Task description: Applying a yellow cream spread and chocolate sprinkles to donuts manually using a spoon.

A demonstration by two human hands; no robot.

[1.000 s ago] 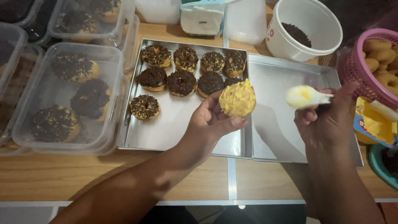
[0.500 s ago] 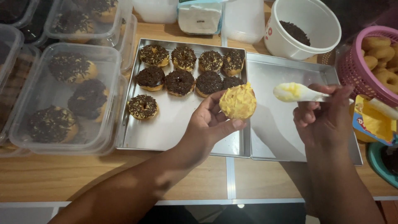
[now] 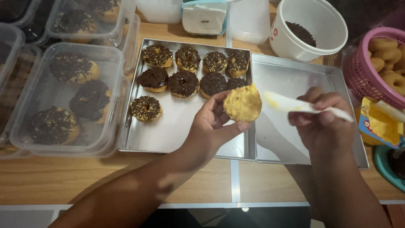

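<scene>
A round yellow-spread doughnut (image 3: 242, 103) is gripped by the left hand (image 3: 211, 128); a white plastic spatula (image 3: 306, 107) is clasped by the right hand (image 3: 322, 122). Beside it, nine sprinkled doughnuts are finished on the steel tray (image 3: 185, 135); plain ones remain.

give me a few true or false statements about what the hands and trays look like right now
1. The left hand holds a yellow-coated donut. True.
2. The right hand holds a metal fork. False: it holds a white spatula.
3. The right tray is full of donuts. False: no donuts lie on it.
4. The left tray carries chocolate-sprinkled donuts. True.
5. The white bowl holds dark sprinkles. True.
</scene>
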